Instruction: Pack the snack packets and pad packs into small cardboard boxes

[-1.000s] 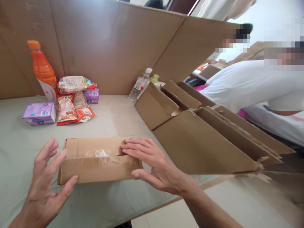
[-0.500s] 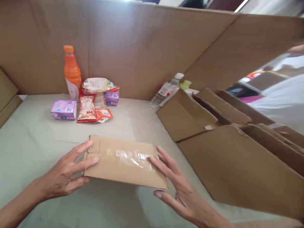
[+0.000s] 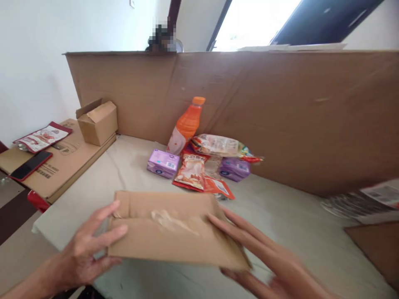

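The taped cardboard box is held between the two hands, its near edge apparently raised off the pale tabletop. Its left end is pinched by the left hand, fingers on top and thumb low at the near corner. Its right end is gripped by the right hand, fingers laid along the top and thumb below; the exact thumb contact is blurred.

The lower side is hidden, so loose bottom flaps could give way if they are unsealed. The box could be tipped or twisted if the right-hand grip were to slip. If it were pushed away too far, the red-and-white snack packet and the purple pack just beyond could be shoved back. The orange drink bottle, tilted in this view, could then be knocked over against the cardboard screen.
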Action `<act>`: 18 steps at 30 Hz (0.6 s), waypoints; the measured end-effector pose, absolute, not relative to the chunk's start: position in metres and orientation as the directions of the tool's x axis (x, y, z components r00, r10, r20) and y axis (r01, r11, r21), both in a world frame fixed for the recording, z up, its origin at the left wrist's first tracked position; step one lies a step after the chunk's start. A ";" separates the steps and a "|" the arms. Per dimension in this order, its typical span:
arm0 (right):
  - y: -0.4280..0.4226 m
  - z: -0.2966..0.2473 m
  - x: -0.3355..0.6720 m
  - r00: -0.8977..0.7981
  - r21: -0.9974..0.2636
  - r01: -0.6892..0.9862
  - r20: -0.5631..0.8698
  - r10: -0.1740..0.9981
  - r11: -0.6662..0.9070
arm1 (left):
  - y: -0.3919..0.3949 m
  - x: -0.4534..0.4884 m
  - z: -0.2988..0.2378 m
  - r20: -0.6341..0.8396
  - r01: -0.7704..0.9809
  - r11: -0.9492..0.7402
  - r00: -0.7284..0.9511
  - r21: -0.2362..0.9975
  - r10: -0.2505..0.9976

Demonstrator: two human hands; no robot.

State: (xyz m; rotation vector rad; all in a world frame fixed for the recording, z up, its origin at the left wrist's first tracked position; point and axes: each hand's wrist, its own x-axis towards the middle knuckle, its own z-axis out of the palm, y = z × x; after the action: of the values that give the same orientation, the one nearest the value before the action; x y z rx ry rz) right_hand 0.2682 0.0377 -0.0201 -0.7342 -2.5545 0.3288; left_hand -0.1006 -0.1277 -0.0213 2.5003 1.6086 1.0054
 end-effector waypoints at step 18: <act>0.155 -0.007 -0.208 -0.773 -0.652 0.327 0.232 0.591 0.684 | -0.068 -0.306 -0.013 0.705 0.911 0.399 -0.351 0.105 0.616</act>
State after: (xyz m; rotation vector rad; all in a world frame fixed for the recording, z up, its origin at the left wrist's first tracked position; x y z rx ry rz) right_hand -0.2076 0.1549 -0.0066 -0.7133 -2.4686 0.8389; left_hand -0.3059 -0.0684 -0.0128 1.9083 3.0629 0.9791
